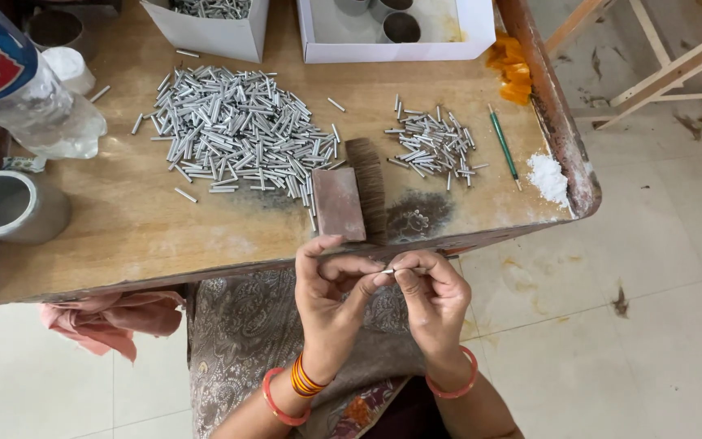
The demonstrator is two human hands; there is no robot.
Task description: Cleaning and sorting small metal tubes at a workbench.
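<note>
Pinching one small silver metal tube (392,270) between both hands, left hand (328,293) and right hand (435,302), I'm judging it's being inspected; next needs careful fingertip turning.

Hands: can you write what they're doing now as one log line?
left hand + right hand: pinch small metal tube | brush: on table

Orange bangles (306,380), patterned brown garment (241,341)
</note>
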